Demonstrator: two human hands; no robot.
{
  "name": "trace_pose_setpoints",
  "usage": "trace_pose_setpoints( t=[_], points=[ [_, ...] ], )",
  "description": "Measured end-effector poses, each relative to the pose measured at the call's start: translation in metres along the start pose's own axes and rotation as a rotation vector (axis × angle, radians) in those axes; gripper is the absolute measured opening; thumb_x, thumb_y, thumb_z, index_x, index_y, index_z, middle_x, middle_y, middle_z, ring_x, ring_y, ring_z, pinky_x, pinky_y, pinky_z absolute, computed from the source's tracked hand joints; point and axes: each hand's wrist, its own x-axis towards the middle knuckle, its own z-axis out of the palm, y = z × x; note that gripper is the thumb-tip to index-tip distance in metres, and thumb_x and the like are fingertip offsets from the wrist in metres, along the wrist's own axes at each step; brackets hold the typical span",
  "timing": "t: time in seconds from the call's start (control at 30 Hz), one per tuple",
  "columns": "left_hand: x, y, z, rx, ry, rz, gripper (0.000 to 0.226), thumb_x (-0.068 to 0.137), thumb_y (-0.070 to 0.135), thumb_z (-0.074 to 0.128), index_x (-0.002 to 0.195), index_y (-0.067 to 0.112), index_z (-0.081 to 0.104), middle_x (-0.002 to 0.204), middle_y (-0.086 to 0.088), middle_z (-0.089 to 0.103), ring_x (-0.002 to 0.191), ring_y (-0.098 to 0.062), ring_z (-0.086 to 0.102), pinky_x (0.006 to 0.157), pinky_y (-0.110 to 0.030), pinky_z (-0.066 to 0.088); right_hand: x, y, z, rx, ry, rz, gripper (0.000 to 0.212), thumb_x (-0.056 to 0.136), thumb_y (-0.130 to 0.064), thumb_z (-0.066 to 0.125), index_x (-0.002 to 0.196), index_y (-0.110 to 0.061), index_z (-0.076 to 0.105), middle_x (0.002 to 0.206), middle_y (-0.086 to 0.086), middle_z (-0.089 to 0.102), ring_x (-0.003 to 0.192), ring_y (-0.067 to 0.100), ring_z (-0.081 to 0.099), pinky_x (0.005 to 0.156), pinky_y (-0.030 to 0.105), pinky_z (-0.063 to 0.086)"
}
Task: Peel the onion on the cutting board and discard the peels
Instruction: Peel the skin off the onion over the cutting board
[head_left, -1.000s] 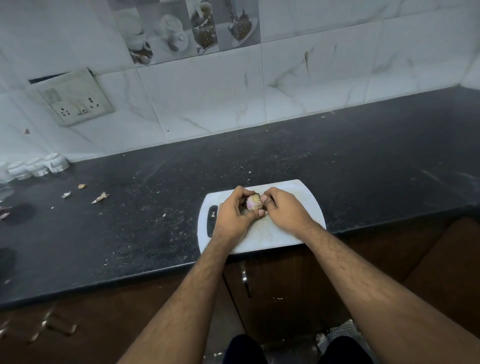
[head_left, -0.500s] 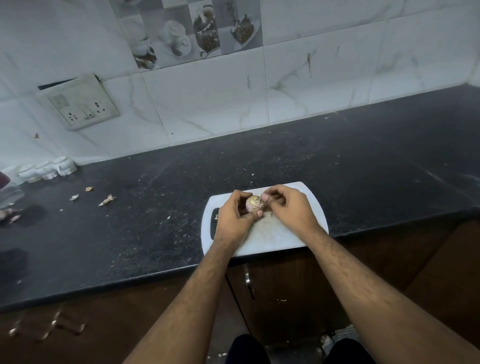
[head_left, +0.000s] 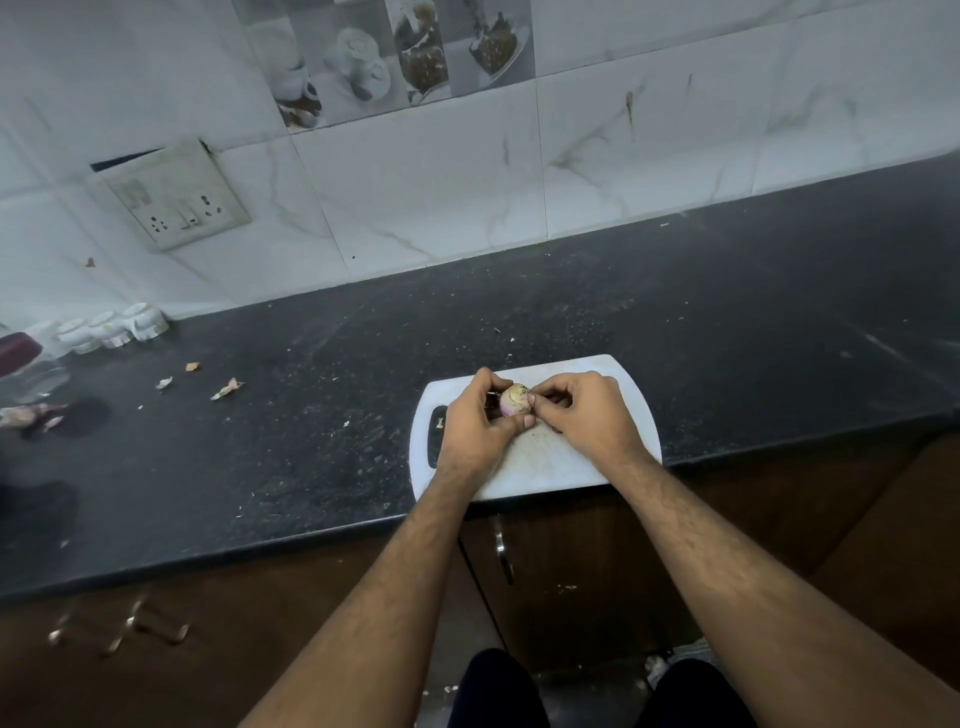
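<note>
A dark speckled stone countertop is running along a wall of white marble-pattern tiles, with a switch-and-socket plate set crooked into the tiles at the left. A white cutting board is lying at the counter's front edge, above brown cabinet doors.

Arm pose: I am extending both forearms forward from the lower frame edge, and they are converging over the board. My left hand is sitting back-up over the board's left half, near its handle slot. My right hand is meeting it from the right, knuckles up, wrist over the board's near edge.

Visibility limits: my left fingers are covering the far and lower sides of the onion, so only its pale, purple-tinged top is showing. My right fingertips are tucked under my knuckles; I cannot tell whether they are gripping a strip of peel. The objects at the far left edge are blurred and cut off.

Hand state: my left hand is curling around the onion, thumb at its near side, holding it just over the board. My right hand is curling tightly, its thumb and forefinger pinching at the onion's right side.

Surroundings: several peel scraps are lying on the counter well to the left of the board. Small white jars are standing against the wall at the left.
</note>
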Motion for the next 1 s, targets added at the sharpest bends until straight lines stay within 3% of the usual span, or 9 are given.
trace_pose_setpoints(
  t=[0.13,0.37,0.5,0.57,0.73,0.83,0.93,1.0],
  points=[
    [-0.001,0.0,0.0,0.001,-0.008,0.023,0.035,0.079,0.01,0.088,0.1,0.014,0.061,0.098,0.006,0.074,0.088,0.001,0.067,0.082,-0.017,0.054,-0.004,-0.003,0.003,-0.106,0.011,-0.046,0.016,0.09,-0.026,0.074,0.104,-0.021,0.08,0.088,-0.01,0.078,0.079,0.002,0.07,0.078,0.026,0.059],
    [-0.001,0.0,0.001,0.027,-0.032,0.071,0.031,0.085,0.009,0.082,0.103,0.015,0.058,0.106,0.002,0.074,0.1,-0.014,0.071,0.09,-0.023,0.057,-0.006,-0.01,0.002,-0.224,0.005,-0.042,0.009,0.091,-0.023,0.068,0.094,-0.018,0.075,0.081,-0.006,0.074,0.074,0.011,0.067,0.069,0.028,0.054],
    [-0.002,-0.001,0.0,0.029,-0.038,0.06,0.032,0.085,0.003,0.08,0.105,0.015,0.057,0.109,0.0,0.073,0.103,-0.011,0.07,0.09,-0.016,0.054,0.002,0.0,0.003,-0.027,0.065,0.08,0.009,0.095,-0.016,0.066,0.099,-0.012,0.073,0.081,-0.002,0.071,0.068,0.015,0.071,0.064,0.036,0.064],
    [-0.002,0.0,-0.001,0.01,-0.024,0.028,0.033,0.087,0.006,0.079,0.108,0.016,0.057,0.111,0.002,0.072,0.102,-0.006,0.068,0.088,-0.011,0.051,0.004,0.002,0.005,-0.051,0.045,0.066,0.011,0.098,-0.019,0.064,0.101,-0.014,0.073,0.081,-0.002,0.072,0.067,0.014,0.072,0.063,0.037,0.064],
    [-0.001,0.001,0.0,-0.037,0.005,-0.027,0.033,0.089,0.013,0.08,0.115,0.017,0.059,0.11,0.006,0.072,0.099,0.0,0.068,0.085,-0.009,0.051,0.003,0.002,0.004,-0.03,0.035,-0.028,0.032,0.102,-0.004,0.048,0.125,-0.015,0.067,0.109,-0.002,0.071,0.093,0.011,0.069,0.066,0.032,0.063],
    [-0.001,-0.001,-0.001,-0.068,0.026,-0.041,0.037,0.085,0.015,0.084,0.112,0.017,0.059,0.107,0.005,0.074,0.093,0.004,0.069,0.086,-0.013,0.054,0.003,0.001,0.005,0.004,0.022,-0.054,0.02,0.101,-0.029,0.06,0.114,-0.019,0.072,0.099,-0.007,0.075,0.09,0.006,0.069,0.079,0.025,0.056],
    [-0.002,0.0,-0.002,-0.078,0.038,-0.04,0.039,0.083,0.014,0.086,0.107,0.017,0.056,0.105,0.003,0.074,0.091,0.002,0.07,0.084,-0.016,0.056,0.004,0.002,0.006,0.018,-0.014,-0.022,0.013,0.093,-0.037,0.072,0.094,-0.024,0.071,0.084,-0.01,0.073,0.079,0.006,0.066,0.072,0.019,0.053],
    [-0.002,0.001,-0.002,-0.077,0.041,-0.045,0.04,0.083,0.014,0.087,0.106,0.018,0.054,0.105,0.001,0.074,0.092,-0.002,0.071,0.083,-0.018,0.057,0.005,0.003,0.007,0.013,-0.033,0.006,0.011,0.091,-0.035,0.075,0.091,-0.024,0.072,0.081,-0.01,0.072,0.075,0.005,0.065,0.068,0.016,0.05]
  ],
)
